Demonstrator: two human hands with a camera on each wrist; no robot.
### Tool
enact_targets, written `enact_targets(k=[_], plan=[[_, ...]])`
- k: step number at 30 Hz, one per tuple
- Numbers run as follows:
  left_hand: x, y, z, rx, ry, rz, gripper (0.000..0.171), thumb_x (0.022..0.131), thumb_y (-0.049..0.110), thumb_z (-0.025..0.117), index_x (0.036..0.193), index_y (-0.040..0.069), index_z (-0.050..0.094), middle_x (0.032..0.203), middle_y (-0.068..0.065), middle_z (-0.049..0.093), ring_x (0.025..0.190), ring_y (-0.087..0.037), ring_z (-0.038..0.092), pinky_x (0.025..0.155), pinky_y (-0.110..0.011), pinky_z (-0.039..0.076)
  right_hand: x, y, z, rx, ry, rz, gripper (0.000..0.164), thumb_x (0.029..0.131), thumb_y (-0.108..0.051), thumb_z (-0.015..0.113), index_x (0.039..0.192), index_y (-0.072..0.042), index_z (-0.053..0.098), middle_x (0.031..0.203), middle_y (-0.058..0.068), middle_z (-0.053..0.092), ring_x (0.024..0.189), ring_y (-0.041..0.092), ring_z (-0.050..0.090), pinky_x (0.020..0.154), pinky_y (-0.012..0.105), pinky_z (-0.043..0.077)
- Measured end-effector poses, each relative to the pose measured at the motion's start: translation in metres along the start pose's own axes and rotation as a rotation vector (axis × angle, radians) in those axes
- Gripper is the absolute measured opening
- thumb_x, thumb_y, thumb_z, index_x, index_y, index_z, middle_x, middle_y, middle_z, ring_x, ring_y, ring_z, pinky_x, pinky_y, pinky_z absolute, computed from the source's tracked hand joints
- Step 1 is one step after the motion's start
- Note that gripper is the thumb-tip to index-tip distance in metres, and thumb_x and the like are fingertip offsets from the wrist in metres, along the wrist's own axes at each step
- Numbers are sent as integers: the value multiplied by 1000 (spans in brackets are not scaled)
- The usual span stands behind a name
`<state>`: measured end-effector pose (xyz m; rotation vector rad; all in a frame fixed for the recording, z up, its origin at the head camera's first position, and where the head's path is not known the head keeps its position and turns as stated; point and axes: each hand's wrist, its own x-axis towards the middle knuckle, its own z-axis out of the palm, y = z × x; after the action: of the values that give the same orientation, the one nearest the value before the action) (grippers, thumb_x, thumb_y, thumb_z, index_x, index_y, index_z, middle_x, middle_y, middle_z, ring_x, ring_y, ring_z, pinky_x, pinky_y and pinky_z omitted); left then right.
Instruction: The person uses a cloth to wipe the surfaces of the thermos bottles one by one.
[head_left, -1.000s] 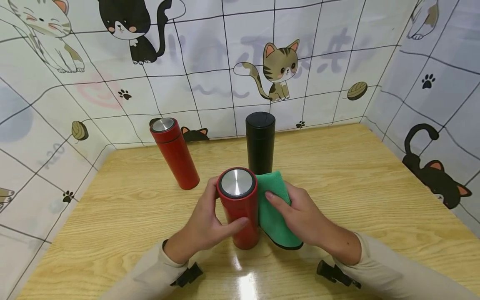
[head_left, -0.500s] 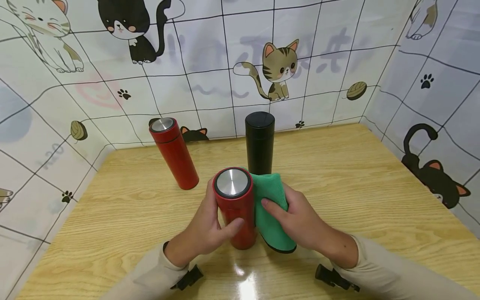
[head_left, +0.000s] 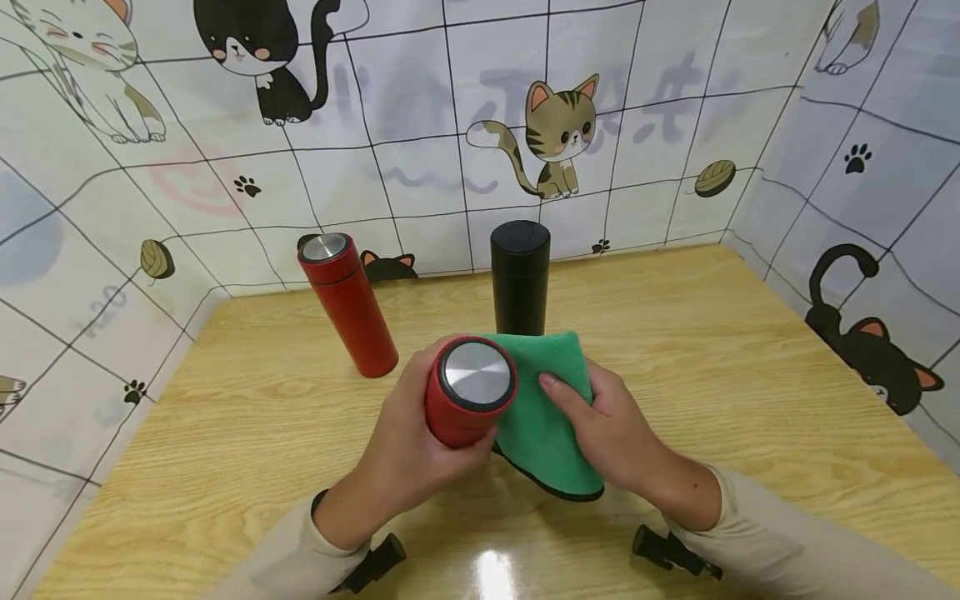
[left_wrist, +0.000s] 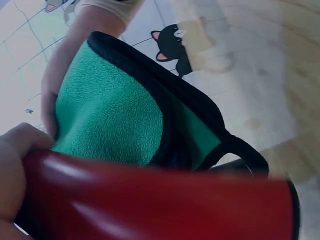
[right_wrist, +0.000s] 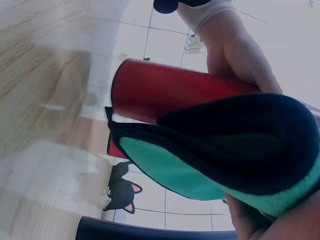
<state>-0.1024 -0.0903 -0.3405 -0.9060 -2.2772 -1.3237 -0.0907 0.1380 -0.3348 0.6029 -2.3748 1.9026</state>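
Note:
My left hand (head_left: 408, 442) grips a red thermos flask (head_left: 456, 421) round its upper body. The flask's silver lid (head_left: 477, 373) faces up toward the head camera. In the right wrist view the flask's base end appears raised off the tabletop. My right hand (head_left: 618, 433) holds a folded green cloth (head_left: 542, 425) with black edging, thumb on its near face. Cloth and flask lie side by side; in the left wrist view the cloth (left_wrist: 110, 110) is right against the red flask (left_wrist: 160, 205). The right hand's fingers behind the cloth are hidden in the head view.
A black thermos flask (head_left: 521, 279) stands just behind the cloth. Farther back on the left is another red thermos flask (head_left: 350, 308). The wooden tabletop (head_left: 712, 358) meets walls (head_left: 420, 108) covered in a cat-print sheet.
The left hand has raised and tilted the red flask, so its lower body no longer shows in the head view. The right hand and cloth have shifted slightly right, the cloth spreading wider.

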Motion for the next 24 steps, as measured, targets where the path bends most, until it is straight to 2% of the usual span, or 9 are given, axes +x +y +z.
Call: enact_targets(k=[3,6,9,11,14,16,18,20,24], plan=[[1,5,-4,130,-3,23,88,72,11,86,146,13,39,135,-4,57,123,-20,57,96,-40,57,-2,-4,-2,-15,76,-32,32,106,-15,46,131,1,56,118,20,67,99,13,72,84,29,59],[1,5,-5,255,-23,15,87,72,13,85,146,15,39,133,-2,60,120,-19,61,96,-39,57,-4,-7,-2,-43,150,-72,29,105,-11,46,127,3,58,116,20,67,97,8,71,82,28,59],[1,1,-3,393,-37,19,89,69,15,86,145,17,40,124,-1,63,110,-17,64,92,-36,58,-4,-5,0,-45,160,-195,32,103,-3,47,133,2,55,127,19,65,110,9,68,89,25,58],[1,-1,-1,470,-43,34,90,66,15,87,143,17,41,117,-2,64,105,-17,65,88,-35,60,-3,-3,1,-67,132,-328,38,101,0,50,138,2,52,137,15,60,123,12,62,97,24,54],[1,-3,1,546,-46,43,90,64,15,88,141,14,42,111,-3,65,98,-18,65,82,-36,61,2,1,4,-212,70,-602,40,103,-8,51,141,4,50,147,13,53,140,23,48,111,27,44],[1,-4,2,563,-47,33,89,63,15,89,140,13,43,111,-4,65,96,-19,66,81,-36,61,5,3,6,-353,78,-765,41,104,-18,50,137,6,54,146,14,54,141,28,46,116,29,39],[0,-4,3,560,-52,19,89,64,15,89,139,11,43,111,-5,66,97,-19,66,80,-37,62,8,4,7,-463,96,-884,44,106,-25,47,133,8,57,143,17,56,139,32,47,118,32,37],[0,-5,4,544,-63,7,89,64,15,89,139,10,43,112,-5,66,98,-20,66,80,-37,61,9,4,8,-506,105,-916,45,106,-26,46,131,9,58,142,18,57,138,33,48,118,31,37],[-1,-3,5,517,-77,-13,89,64,16,88,140,12,42,112,-4,66,98,-19,66,79,-36,61,8,3,7,-511,124,-826,47,106,-29,45,134,8,56,140,18,58,134,33,52,117,26,37]])
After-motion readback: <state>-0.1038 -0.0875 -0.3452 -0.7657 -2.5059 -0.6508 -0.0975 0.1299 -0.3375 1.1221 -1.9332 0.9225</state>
